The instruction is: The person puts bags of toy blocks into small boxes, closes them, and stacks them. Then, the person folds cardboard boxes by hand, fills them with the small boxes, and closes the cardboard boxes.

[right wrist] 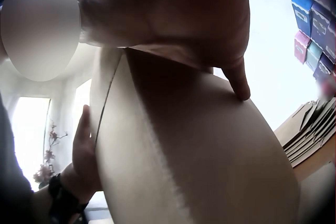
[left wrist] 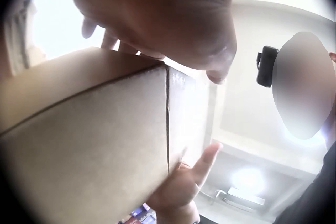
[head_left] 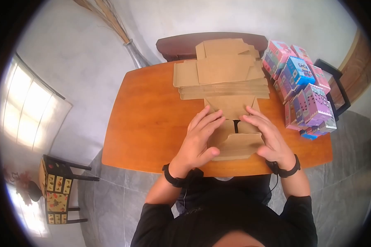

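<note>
A brown cardboard box [head_left: 237,148] stands near the table's front edge, its side flaps bent inward with a narrow dark gap between them. One wider flap [head_left: 231,105] leans away at the far side. My left hand [head_left: 202,138] lies over the box's left edge, fingers straight and thumb spread. Over the right edge is my right hand [head_left: 270,138], its fingers extended toward the flaps. In the left wrist view a plain box wall [left wrist: 100,140] rises close below the left hand. The right wrist view shows right-hand fingers at the top of another wall [right wrist: 210,140].
Behind the box lies a stack of flattened cardboard boxes [head_left: 222,76]. Several colourful printed boxes [head_left: 303,90] are piled at the table's right side. A dark chair [head_left: 165,47] stands beyond the far edge, and a vase [head_left: 136,53] is at the back left.
</note>
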Demonstrator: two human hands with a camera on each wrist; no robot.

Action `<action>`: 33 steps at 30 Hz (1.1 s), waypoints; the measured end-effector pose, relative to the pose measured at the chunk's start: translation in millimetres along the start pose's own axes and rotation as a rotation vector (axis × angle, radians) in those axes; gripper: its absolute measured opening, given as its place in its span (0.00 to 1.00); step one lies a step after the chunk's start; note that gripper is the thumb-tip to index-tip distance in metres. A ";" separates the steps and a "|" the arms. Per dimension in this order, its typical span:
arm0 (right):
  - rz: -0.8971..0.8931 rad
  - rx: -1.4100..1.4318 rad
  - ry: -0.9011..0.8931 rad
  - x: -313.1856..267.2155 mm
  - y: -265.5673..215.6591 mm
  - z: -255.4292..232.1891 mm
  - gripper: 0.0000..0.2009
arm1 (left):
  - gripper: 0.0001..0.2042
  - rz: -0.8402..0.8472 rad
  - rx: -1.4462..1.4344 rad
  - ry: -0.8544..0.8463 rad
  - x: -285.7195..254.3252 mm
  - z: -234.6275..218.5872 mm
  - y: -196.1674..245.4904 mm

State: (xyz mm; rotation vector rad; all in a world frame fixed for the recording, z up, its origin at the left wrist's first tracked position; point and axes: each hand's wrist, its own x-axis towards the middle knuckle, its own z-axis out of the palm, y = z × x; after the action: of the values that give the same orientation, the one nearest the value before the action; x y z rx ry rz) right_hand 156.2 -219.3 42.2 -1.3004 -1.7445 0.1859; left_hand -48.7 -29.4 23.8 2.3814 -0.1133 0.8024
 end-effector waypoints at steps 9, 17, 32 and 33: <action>0.245 -0.222 0.032 4.7 -12.7 9.4 0.25 | 0.32 -0.134 0.049 0.003 9.8 6.9 20.3; 0.215 -0.251 0.026 9.0 -13.7 10.8 0.19 | 0.36 -0.138 0.257 -0.099 14.9 8.2 27.4; 0.219 -0.136 -0.315 13.8 -5.7 -18.8 0.19 | 0.31 -0.064 0.263 -0.064 11.9 12.3 22.8; 0.219 -0.137 -0.316 17.0 -5.4 -22.6 0.19 | 0.31 -0.064 0.262 -0.064 11.9 11.9 22.9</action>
State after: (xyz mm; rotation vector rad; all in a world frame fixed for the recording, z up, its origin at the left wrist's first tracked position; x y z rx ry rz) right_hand 168.9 -216.3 67.8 -1.6338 -1.8993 0.4220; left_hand -38.9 -53.5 35.3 2.6429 0.0451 0.7498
